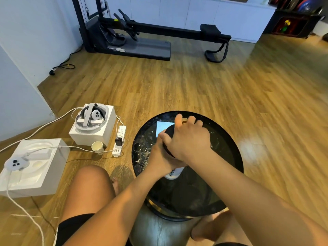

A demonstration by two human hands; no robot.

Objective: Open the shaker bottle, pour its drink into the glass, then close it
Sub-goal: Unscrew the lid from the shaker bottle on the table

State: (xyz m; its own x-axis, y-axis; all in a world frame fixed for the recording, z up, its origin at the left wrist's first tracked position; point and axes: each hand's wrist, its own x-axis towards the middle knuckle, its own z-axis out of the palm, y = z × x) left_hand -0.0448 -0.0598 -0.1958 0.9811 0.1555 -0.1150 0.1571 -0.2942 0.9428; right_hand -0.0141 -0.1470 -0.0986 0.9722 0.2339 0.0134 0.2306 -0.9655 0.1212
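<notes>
round glossy black table (229, 151): under left hand (159, 157) and right hand (190, 139) | white paper cup (97, 147), white power strip (119, 141): floor, left of left hand | white headset box (88, 137), white controller box (26, 189): farther left | black exercise machine (150, 32): well beyond right hand

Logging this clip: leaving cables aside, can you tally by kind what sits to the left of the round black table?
white boxes: 2
controllers: 2
headset: 1
paper cup: 1
power strip: 1
charger: 1
Total: 8
</notes>
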